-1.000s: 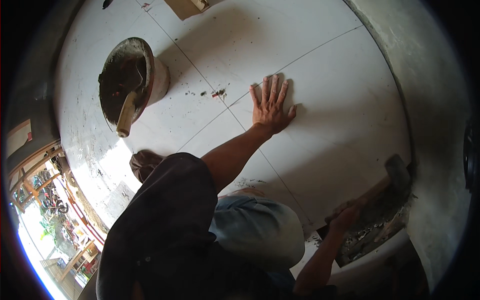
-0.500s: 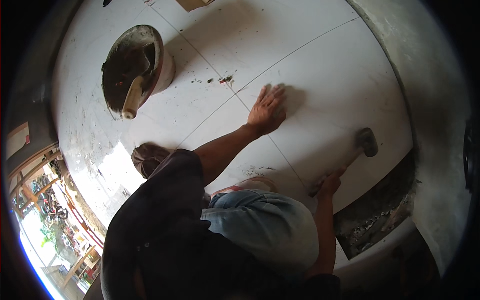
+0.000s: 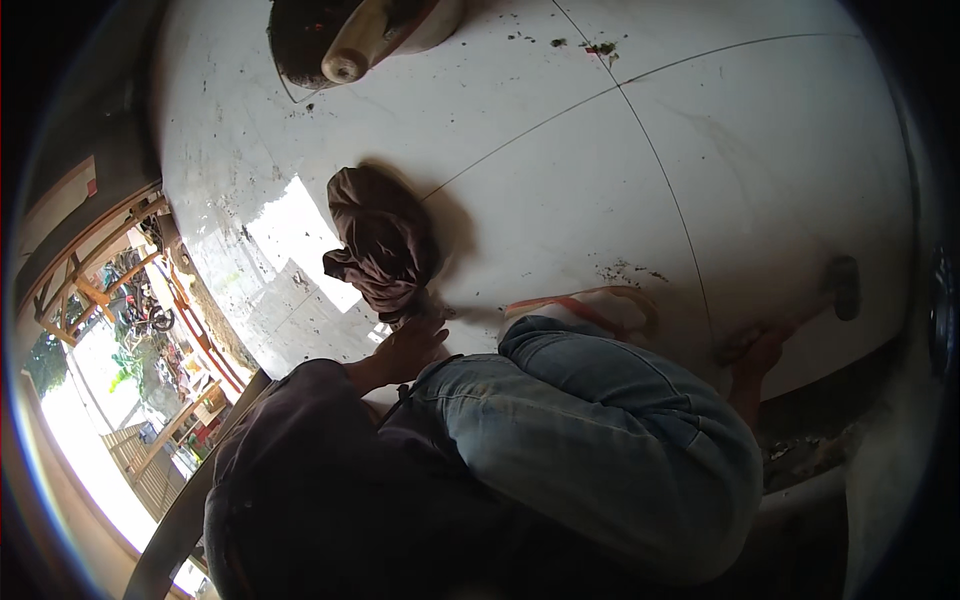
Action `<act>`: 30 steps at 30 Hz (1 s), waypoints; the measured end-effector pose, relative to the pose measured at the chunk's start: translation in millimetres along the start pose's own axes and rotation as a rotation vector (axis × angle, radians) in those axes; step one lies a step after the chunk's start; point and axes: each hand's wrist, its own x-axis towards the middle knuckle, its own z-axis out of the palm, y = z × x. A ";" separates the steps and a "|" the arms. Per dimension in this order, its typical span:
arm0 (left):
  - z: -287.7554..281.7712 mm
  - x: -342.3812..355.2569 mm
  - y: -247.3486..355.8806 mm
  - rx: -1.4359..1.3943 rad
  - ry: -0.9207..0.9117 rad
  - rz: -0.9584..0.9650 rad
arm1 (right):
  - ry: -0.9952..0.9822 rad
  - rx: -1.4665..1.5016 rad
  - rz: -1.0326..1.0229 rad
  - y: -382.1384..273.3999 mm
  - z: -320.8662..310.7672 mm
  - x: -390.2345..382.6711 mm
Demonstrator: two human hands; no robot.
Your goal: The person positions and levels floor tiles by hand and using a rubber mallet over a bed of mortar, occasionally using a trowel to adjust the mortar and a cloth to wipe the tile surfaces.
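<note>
My left hand (image 3: 408, 346) is down by my knee, its fingers closed on the lower end of a crumpled brown cloth (image 3: 380, 240) lying on the white floor tiles (image 3: 560, 190). On the right, my right hand (image 3: 757, 347), blurred, grips the handle of a mallet (image 3: 843, 287) whose dark head rests on the tile near its edge. My bent knee in blue jeans (image 3: 600, 430) fills the middle between both hands.
A dirty mortar pan (image 3: 300, 30) with a tool handle (image 3: 352, 52) sticking out stands at the top. Mortar crumbs (image 3: 598, 46) lie at a tile joint. A dark open gap with mortar (image 3: 815, 445) runs beside the tile's right edge. An orange sandal strap (image 3: 590, 300) shows by my knee.
My left hand left the tile where it lay flat and came back to the brown cloth. My right hand brought the mallet from the gap onto the tile.
</note>
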 end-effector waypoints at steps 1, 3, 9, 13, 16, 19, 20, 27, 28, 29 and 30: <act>-2.6 8.5 -5.3 -0.080 0.185 0.056 | -0.002 0.009 0.002 0.8 -6.9 1.3; -10.8 14.5 -8.3 -0.044 0.247 0.043 | -0.003 -0.022 0.005 4.2 -9.7 4.6; -131.0 69.2 -19.8 0.057 0.834 -0.362 | 0.090 -0.098 0.006 -2.1 -16.5 -0.1; -114.8 57.5 -93.8 0.128 0.551 -0.480 | 0.091 -0.156 -0.005 -1.6 -12.7 -3.7; -99.2 27.4 -149.1 0.168 0.731 -0.596 | 0.103 -0.197 0.001 -4.4 -6.3 -8.2; -104.8 11.7 -175.4 0.228 0.889 -0.728 | 0.130 -0.200 0.016 -10.6 1.5 -13.7; -109.8 16.0 -176.6 0.184 0.942 -0.734 | 0.154 -0.201 0.030 -12.7 3.4 -17.3; -103.4 102.3 -64.8 -0.119 0.701 -0.198 | 0.033 -0.686 -0.163 -9.6 -15.1 18.5; -94.7 111.8 -44.3 -0.227 0.638 -0.098 | -0.045 -0.923 -0.203 -13.1 -22.1 24.4; -98.9 116.8 -21.0 -0.305 0.525 -0.041 | -0.009 -0.896 -0.194 -25.6 -24.7 10.7; -106.3 124.6 -1.4 -0.371 0.410 0.007 | -0.088 -0.994 -0.125 -48.6 -22.6 -10.3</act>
